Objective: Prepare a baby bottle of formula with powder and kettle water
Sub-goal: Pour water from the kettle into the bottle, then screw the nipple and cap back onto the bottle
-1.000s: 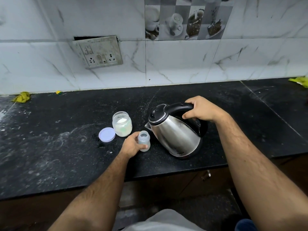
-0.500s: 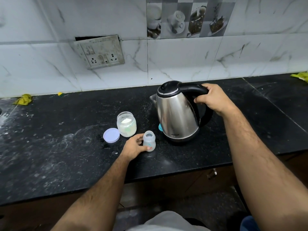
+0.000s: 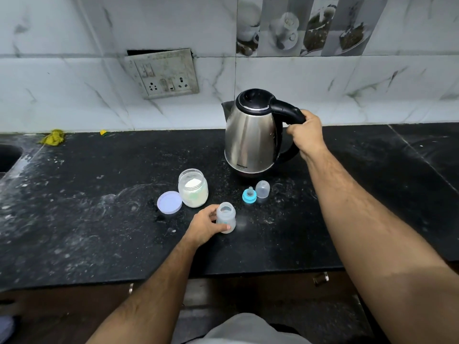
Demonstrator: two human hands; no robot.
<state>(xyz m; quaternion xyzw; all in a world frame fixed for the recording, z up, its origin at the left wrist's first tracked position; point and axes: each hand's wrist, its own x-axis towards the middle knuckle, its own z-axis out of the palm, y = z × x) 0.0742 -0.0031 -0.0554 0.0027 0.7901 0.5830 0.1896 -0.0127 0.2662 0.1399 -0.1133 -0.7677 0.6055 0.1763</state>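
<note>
A steel kettle with a black lid stands upright on the black counter, toward the back. My right hand grips its black handle. My left hand holds a small clear baby bottle, open at the top and standing on the counter. Behind the bottle is an open jar of white powder, with its pale lid lying beside it on the left. A blue teat ring and a clear cap rest in front of the kettle.
A wall socket plate hangs loose on the marble tiles behind. A yellow scrap lies at the back left, near a sink edge. The counter's front edge runs just below my left wrist.
The kettle went from tilted over the bottle to upright, and moved back and right on the counter. The teat ring and cap are now uncovered. My left hand stays on the bottle.
</note>
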